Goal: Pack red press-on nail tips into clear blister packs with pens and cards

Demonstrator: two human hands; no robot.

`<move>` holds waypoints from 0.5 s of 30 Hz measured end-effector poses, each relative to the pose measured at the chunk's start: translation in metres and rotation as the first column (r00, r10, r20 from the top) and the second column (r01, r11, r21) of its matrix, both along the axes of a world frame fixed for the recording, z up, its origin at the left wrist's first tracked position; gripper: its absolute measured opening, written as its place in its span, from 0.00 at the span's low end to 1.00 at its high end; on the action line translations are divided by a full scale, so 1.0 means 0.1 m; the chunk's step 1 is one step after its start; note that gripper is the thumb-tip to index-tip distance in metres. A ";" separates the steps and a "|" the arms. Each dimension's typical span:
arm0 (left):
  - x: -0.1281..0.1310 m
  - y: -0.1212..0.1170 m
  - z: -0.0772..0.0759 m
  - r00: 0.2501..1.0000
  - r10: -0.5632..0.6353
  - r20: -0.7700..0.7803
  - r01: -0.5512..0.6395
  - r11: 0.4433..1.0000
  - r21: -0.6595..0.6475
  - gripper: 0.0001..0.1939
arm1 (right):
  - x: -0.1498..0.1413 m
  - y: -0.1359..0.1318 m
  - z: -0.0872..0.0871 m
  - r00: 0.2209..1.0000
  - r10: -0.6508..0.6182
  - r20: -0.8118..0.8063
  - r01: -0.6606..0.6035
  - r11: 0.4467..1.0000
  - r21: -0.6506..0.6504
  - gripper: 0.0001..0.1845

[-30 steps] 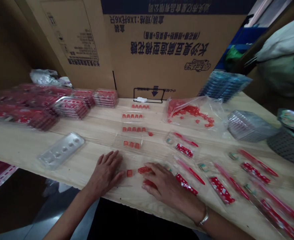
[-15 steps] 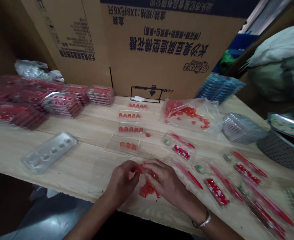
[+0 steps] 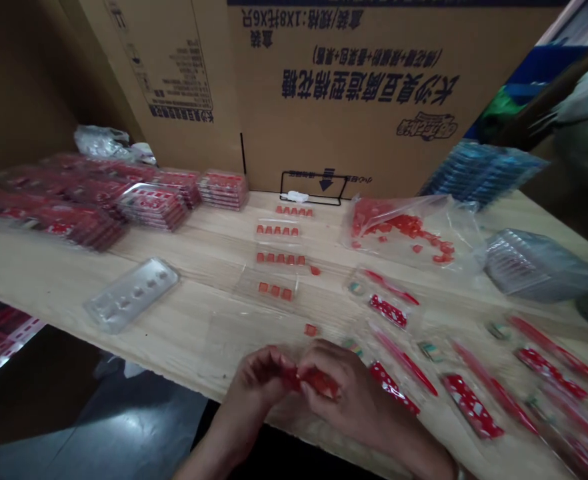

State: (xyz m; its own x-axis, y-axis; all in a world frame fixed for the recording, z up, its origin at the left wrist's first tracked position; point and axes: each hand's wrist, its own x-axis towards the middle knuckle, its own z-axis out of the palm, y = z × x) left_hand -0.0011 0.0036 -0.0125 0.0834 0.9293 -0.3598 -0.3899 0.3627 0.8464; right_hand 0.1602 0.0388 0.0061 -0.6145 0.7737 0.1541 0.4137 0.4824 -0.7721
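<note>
My left hand and my right hand meet at the table's front edge, both closed. Between the left fingertips is a small red translucent piece. More red pieces show within the curl of my right hand; their exact shape is hidden. One red cup-like piece lies just beyond the hands, by a clear plastic tray. Farther back, a clear tray carries three red pieces. Behind it stand rows of several red pieces, with one loose piece beside them.
An open clear bag of red pieces lies back right. Packs with red pens and dotted sachets spread rightward, near stacked clear trays. Filled red packs and an upturned tray lie left. A cardboard box stands behind.
A red piece now lies beyond my hands, by the nearest tray. The red pieces that lay under my hands now show inside my right hand. The view has swung left.
</note>
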 end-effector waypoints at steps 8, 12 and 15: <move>-0.13 -0.05 0.01 0.966 -0.024 0.257 0.056 0.991 -0.118 0.09 | -0.17 -0.04 -0.11 0.926 -0.197 -0.321 -0.062 0.761 -0.646 0.05; -0.22 -0.06 0.02 0.864 0.017 0.503 0.024 0.997 -0.076 0.12 | -0.21 0.02 -0.15 0.750 -0.424 -0.509 -0.290 0.480 -0.828 0.13; -0.25 -0.08 0.04 0.949 -0.028 0.313 0.023 1.000 0.022 0.08 | -0.24 0.04 -0.16 0.741 -0.458 -0.491 -0.266 0.472 -0.840 0.15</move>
State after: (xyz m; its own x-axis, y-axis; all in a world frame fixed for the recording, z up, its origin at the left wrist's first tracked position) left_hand -0.0263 -0.0047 -0.0089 0.2128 0.9314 -0.2954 -0.6271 0.3621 0.6897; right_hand 0.1363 0.0430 -0.0098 -0.5658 0.7628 -0.3131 -0.2978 -0.5432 -0.7851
